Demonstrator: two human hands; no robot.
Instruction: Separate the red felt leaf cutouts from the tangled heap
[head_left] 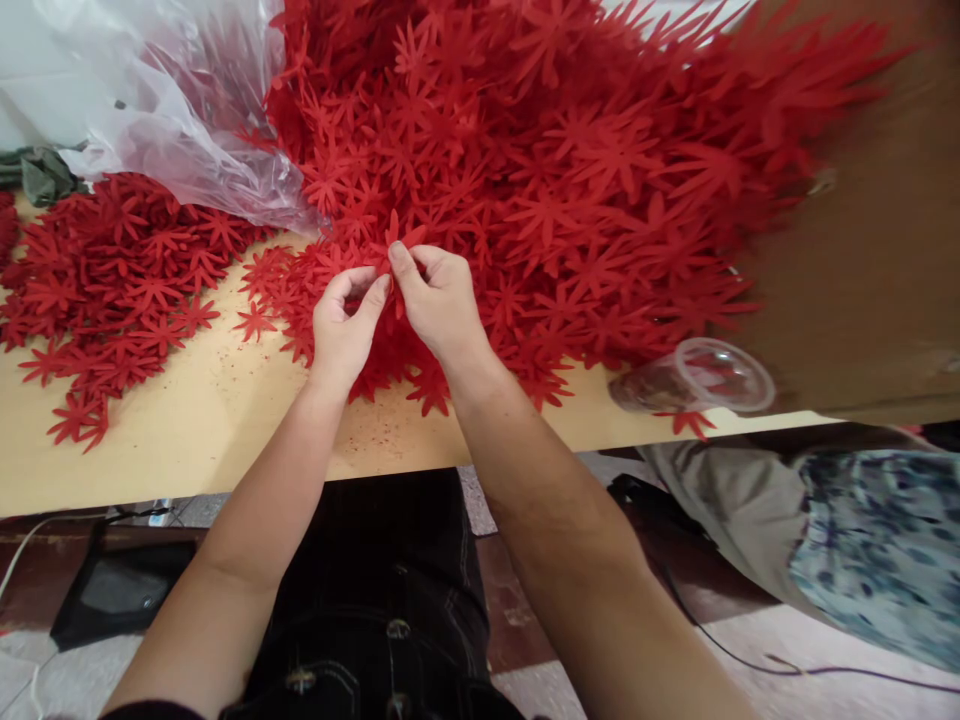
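Note:
My right hand (439,300) pinches a red flower-shaped piece (395,232) with narrow petals between thumb and finger. Close beside it, my left hand (349,325) has its thumb and forefinger drawn together at the lower left edge of the same piece; the exact contact there is hidden. Both hands are held over the near edge of a large heap of similar red pieces (555,190). The heap spreads across the table (225,420) and rises towards the back.
A smaller pile of red pieces (127,270) lies at the left, below a clear plastic bag (202,150). On the right, a clear plastic cup (690,378) lies on its side by a brown cardboard surface (862,280). Patterned fabric (885,540) shows at the lower right.

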